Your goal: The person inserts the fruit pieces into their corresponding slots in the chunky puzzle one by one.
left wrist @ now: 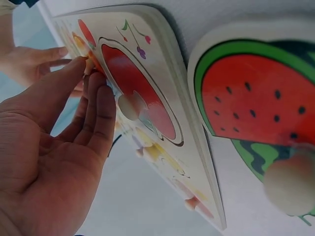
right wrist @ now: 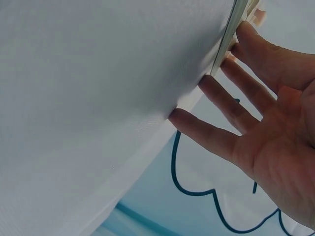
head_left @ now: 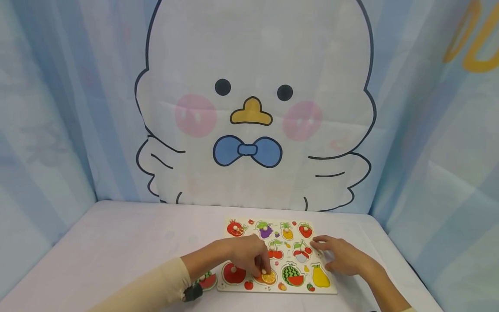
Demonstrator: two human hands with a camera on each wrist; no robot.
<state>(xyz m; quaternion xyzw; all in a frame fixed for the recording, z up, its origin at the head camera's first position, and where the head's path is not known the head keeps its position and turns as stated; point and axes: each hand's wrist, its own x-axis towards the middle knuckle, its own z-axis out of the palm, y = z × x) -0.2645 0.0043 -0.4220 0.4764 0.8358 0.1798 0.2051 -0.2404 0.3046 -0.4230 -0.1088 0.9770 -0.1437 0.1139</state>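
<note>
A fruit puzzle board point(head_left: 278, 263) lies on the table, with knobbed fruit pieces and printed fruit on it. My left hand point(head_left: 249, 255) reaches over its lower part and pinches the small knob of the orange piece point(head_left: 270, 278), which sits at its place in the bottom row. In the left wrist view, thumb and fingertips meet at that knob, beside a red fruit piece point(left wrist: 130, 78). My right hand point(head_left: 343, 255) touches the board's right edge; the right wrist view shows its fingers point(right wrist: 209, 135) spread and nearly straight along the edge.
A loose watermelon piece point(left wrist: 251, 88) with a round knob lies on the white table point(head_left: 148, 234) just left of the board, partly under my left forearm in the head view. A curtain with a cartoon bird point(head_left: 253, 56) stands behind the table, and blue striped cloth hangs at both sides.
</note>
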